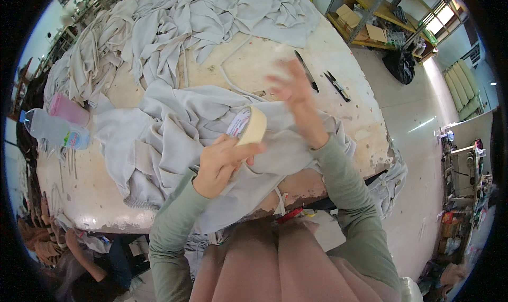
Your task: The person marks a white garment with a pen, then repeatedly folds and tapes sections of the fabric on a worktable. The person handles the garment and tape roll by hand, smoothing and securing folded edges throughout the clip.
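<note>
My left hand (218, 163) grips a roll of cream masking tape (256, 127), tilted above a crumpled light grey cloth (164, 125) on the table. The roll's printed inner core faces left. To the right, my right hand (292, 88) is raised over the cloth's far edge with its fingers spread, a little smeared by motion. Nothing shows in its palm. Just beyond it lie a dark pointed blade (306, 72) and a pair of small black-handled snips (337, 87).
A large heap of grey fabric (227, 11) covers the table's far side. At left are a clear plastic bottle (53, 128) and a pink cup (69, 109). Metal shelving (365, 16) with cardboard stands at far right, a black bag (399, 66) below. Another person's arm (84, 257) shows lower left.
</note>
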